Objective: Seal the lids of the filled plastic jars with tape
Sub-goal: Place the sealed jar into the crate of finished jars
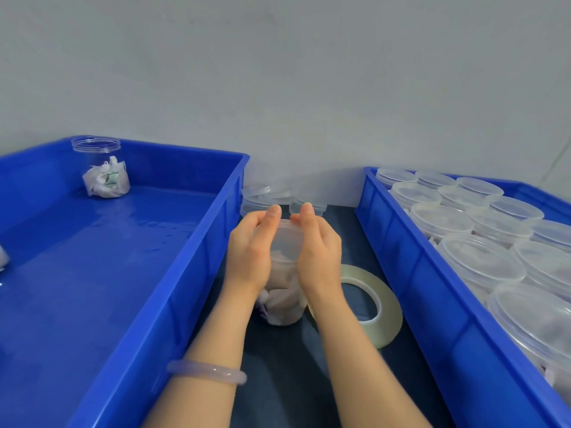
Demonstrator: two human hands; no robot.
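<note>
From the head camera, a filled plastic jar (pixel 282 307) stands on the dark table top (pixel 284 381) in the gap between two blue crates. It is upright: its long axis runs vertically, base on the table and mouth pointing up, with a translucent lid (pixel 287 242) on top. Pale wrapped packets show through its clear wall.

The left hand (pixel 250 254) and the right hand (pixel 315 248) clasp the jar's upper part from either side, fingers wrapped round the lid's rim, one digit of each raised above the far edge with their tips nearly meeting. The remaining fingers are hidden behind the jar. A pale bangle (pixel 207 370) sits on the left forearm.

A roll of clear tape (pixel 377 307) lies flat on the table just right of the jar, partly behind the right forearm. Loose lids (pixel 265 196) are stacked beyond the hands, near the wall.

The left crate (pixel 185 273) holds an open jar (pixel 105 171), upright in its far corner with packets in the bottom. The right crate (pixel 401 257) is packed with lidded jars (pixel 482 261), all standing upright in rows.
</note>
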